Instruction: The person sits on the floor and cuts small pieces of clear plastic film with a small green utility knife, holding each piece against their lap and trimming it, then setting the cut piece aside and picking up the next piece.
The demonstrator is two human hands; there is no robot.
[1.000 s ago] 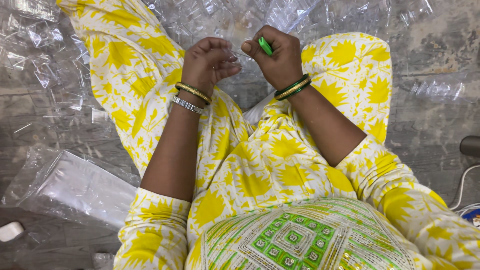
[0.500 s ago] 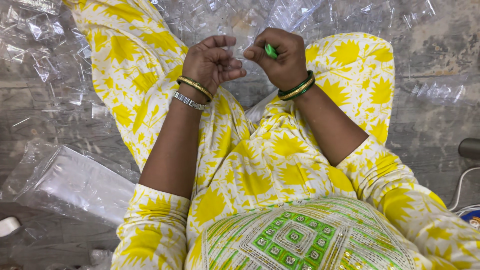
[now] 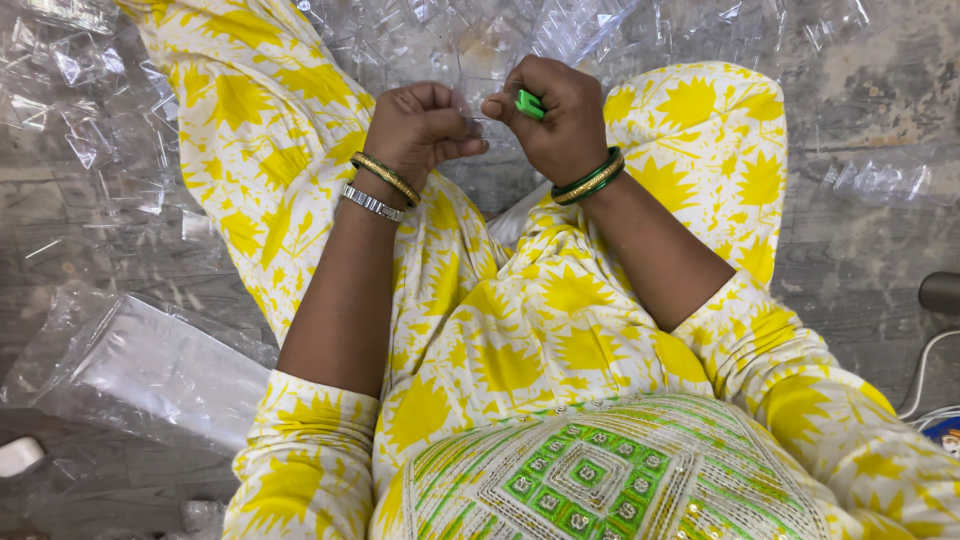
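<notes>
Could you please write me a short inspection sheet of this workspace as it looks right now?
Surface: grey worn floor; the person sits on it in yellow-and-white patterned clothing.
Job's things: small green piece pinched in the right hand; clear plastic sheet between the two hands, hard to make out.
Clutter: pile of clear plastic pieces on the floor at the left and along the top; flat clear bag at lower left; small white object at the left edge.
Grippers: left hand closed in a fist on the plastic; right hand closed around the green piece.
Cables: white cable at the right edge.
Surroundings: dark rounded object at the right edge, partly cut off.
</notes>
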